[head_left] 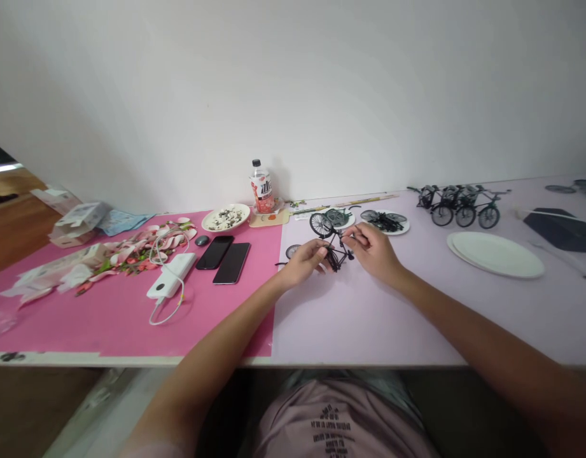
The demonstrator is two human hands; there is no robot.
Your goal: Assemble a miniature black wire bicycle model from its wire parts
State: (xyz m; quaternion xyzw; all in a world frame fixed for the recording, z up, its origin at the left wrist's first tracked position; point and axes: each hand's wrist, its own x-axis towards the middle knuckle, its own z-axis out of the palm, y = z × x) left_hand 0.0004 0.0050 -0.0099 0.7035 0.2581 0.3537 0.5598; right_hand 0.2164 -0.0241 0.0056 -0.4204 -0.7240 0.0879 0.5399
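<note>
A partly built black model bicycle (338, 256) is held above the lilac table cover, one spoked wheel (322, 224) sticking up at its far end. My left hand (303, 262) grips the frame from the left, thumb and fingers closed on it. From the right, my right hand (373, 248) pinches at the bicycle's upper side; whether a small loose part is between those fingertips is too small to tell. Just behind are a plate of wheels (341, 217) and a plate of black parts (385, 221). A loose wheel (293, 251) lies beside my left hand.
Several assembled model bicycles (459, 207) stand at right, behind stacked white plates (497, 254). Left, on pink covering, are two phones (231, 263), a white power bank (171, 276) with cable, artificial petals (144, 251) and a bowl of small parts (226, 218). A drink bottle (262, 187) stands by the wall.
</note>
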